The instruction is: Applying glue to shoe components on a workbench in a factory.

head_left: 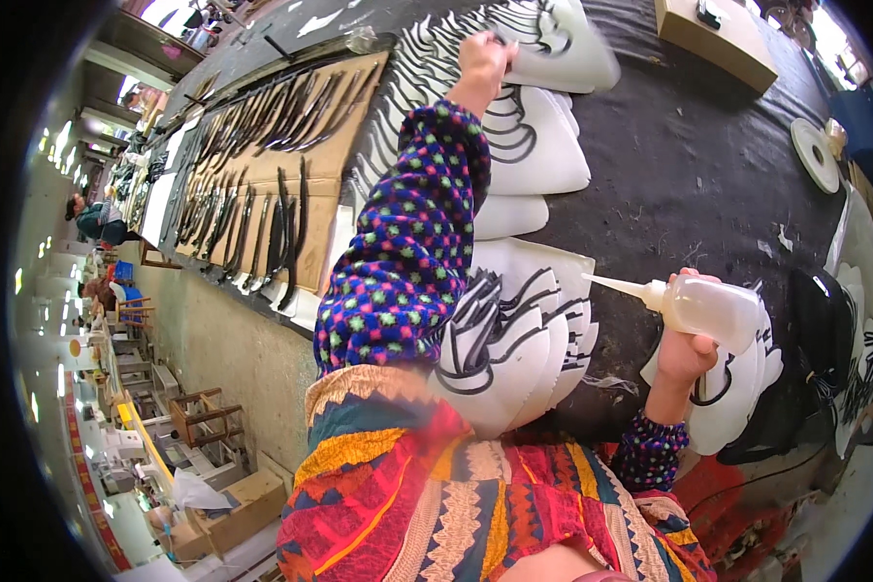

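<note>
My left hand (483,66) reaches to the far side of the table, its fingers closed at the edge of a white curved panel (587,63) with black strips on it. That panel is slightly blurred and lies over more white panels (543,160) fanned out beneath. In my right hand (687,354) is a translucent squeeze bottle (713,312), tilted, its long thin nozzle pointing left. The nozzle tip is just above a nearer stack of white panels (514,364) with black curved strips, close to my body. Whether the tip touches anything I cannot tell.
Left on the table, a brown cardboard sheet (330,112) carries rows of dark curved strips. A cardboard box (723,39) and a roll of white tape (814,155) are on the dark tabletop (669,184). More white panels (737,398) lie at right. Stools (207,417) stand on the floor.
</note>
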Available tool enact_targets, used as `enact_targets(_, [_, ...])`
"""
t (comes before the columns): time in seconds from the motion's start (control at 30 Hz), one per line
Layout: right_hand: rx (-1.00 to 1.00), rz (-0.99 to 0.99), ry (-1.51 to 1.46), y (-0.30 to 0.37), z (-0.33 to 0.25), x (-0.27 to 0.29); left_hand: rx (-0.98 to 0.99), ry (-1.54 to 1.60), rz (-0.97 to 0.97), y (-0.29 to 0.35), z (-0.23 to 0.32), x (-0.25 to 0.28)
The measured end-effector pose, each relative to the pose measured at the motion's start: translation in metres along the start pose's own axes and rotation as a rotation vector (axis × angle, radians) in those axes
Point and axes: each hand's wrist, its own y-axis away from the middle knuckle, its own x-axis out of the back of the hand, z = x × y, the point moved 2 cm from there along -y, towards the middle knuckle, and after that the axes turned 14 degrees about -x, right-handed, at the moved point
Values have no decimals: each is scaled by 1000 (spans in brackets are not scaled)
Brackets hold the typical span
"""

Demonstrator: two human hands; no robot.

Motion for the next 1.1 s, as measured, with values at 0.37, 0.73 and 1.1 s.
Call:
enact_targets(0.37, [-9, -45, -61, 8, 1, 11, 44, 68, 29, -5, -11, 0])
enact_targets(0.73, [-31, -122, -51, 7, -8, 5, -1, 190, 73, 9, -13, -3])
enact_targets(1.1, [-158, -148, -146, 27, -8, -22, -45, 250, 291, 79, 0, 3])
